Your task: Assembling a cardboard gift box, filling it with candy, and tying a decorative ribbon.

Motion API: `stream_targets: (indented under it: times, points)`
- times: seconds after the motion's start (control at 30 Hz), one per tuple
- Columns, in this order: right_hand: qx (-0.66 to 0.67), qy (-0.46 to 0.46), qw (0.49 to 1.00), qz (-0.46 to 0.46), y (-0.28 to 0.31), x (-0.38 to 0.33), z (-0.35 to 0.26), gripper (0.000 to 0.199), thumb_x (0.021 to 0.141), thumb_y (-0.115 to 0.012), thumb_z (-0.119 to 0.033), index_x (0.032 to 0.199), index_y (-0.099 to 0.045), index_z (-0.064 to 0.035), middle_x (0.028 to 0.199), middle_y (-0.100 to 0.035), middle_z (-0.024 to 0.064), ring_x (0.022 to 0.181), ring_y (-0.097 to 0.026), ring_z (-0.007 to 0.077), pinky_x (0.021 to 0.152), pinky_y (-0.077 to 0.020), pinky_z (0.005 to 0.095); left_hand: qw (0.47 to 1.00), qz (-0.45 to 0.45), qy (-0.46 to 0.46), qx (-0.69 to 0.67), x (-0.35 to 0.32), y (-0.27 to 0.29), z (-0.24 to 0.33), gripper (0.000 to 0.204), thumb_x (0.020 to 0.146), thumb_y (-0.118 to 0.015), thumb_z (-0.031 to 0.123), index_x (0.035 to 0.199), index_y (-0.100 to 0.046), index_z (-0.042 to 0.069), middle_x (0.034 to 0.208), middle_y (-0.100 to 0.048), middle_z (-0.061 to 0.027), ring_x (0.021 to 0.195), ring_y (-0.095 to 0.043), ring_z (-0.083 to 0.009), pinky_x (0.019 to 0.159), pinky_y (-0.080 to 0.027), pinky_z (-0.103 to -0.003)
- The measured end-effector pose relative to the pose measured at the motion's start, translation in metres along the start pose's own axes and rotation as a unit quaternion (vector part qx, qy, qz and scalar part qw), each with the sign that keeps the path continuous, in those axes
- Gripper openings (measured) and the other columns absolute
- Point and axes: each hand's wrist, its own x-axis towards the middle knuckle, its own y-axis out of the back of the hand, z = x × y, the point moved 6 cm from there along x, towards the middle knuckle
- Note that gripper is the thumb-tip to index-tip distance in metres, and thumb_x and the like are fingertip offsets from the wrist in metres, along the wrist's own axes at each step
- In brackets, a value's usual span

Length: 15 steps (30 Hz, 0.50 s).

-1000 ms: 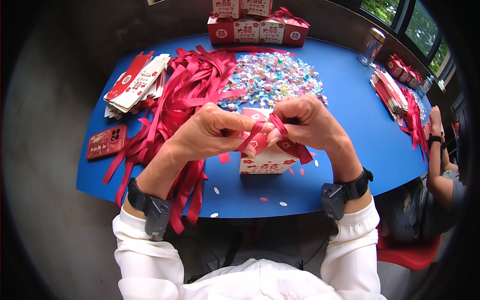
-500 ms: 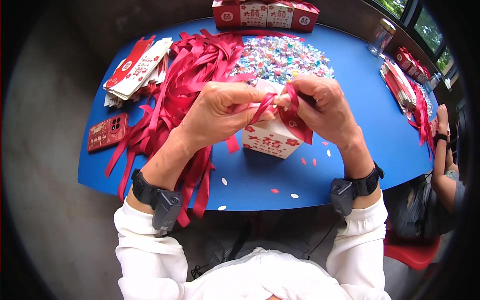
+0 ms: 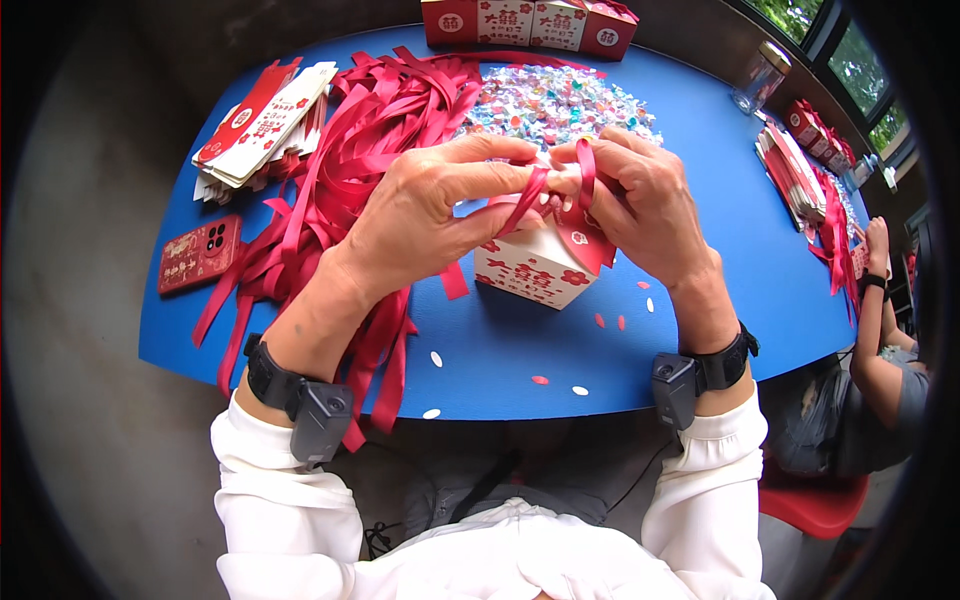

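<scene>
Covering both upper forearms, white sleeves (image 3: 285,510) lie nearest, with a dark device (image 3: 322,420) strapped to each wrist. Small red and white oval pieces (image 3: 580,391) are scattered near the front edge of the blue table (image 3: 500,365). Beyond them a white-and-red box (image 3: 530,270) sits on the table, directly below the hands. Above its top, the left hand (image 3: 435,195) and the right hand (image 3: 640,190) each pinch a loop of red ribbon (image 3: 587,178), thumbs and fingers closed on it, fingertips almost meeting between the loops. To the left lie a red phone (image 3: 200,255), then a heap of loose red ribbons (image 3: 400,110) beside a stack of flat cartons (image 3: 270,130). Farther back, shiny many-coloured pieces (image 3: 565,100) are spread out; a clear jar (image 3: 763,78) stands to the right, and finished-looking boxes (image 3: 530,22) line the far edge.
</scene>
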Motion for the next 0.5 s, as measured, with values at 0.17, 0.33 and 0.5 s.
stream_targets:
  times: [0.17,0.33,0.5]
  points:
    - [0.041,-0.096,0.995,0.008,-0.002,-0.003,0.018,0.027,0.097,-0.06,-0.02,0.081,-0.063,0.0013,0.069,-0.061,0.0182,0.065,-0.064,0.0324,0.062,-0.0486,0.0414,0.997,0.015,0.015,-0.078,-0.003,-0.006,-0.017,0.018,0.095,-0.054,-0.007,0.103,-0.07,-0.007,0.122,-0.068,-0.0172,0.115,-0.065,-0.0225,0.096,-0.056,-0.031]
    - [0.017,-0.162,0.986,-0.027,-0.001,-0.008,0.028,0.039,0.103,-0.056,-0.032,0.082,-0.064,0.0004,0.063,-0.061,0.0172,0.054,-0.063,0.0268,0.054,-0.0477,0.0402,0.98,0.063,0.061,-0.18,-0.006,0.004,-0.022,0.036,0.099,-0.056,0.034,0.111,-0.067,0.001,0.123,-0.068,-0.0152,0.117,-0.063,-0.0217,0.099,-0.051,-0.032]
    - [0.04,-0.121,0.992,0.017,0.008,-0.008,0.011,0.043,0.099,-0.06,-0.045,0.1,-0.067,-0.0024,0.065,-0.066,0.0149,0.056,-0.066,0.0252,0.056,-0.0516,0.0375,0.995,-0.025,-0.05,0.079,0.001,-0.019,0.005,0.051,0.094,-0.067,0.042,0.129,-0.064,0.005,0.13,-0.061,-0.0123,0.122,-0.059,-0.0259,0.1,-0.05,-0.039]
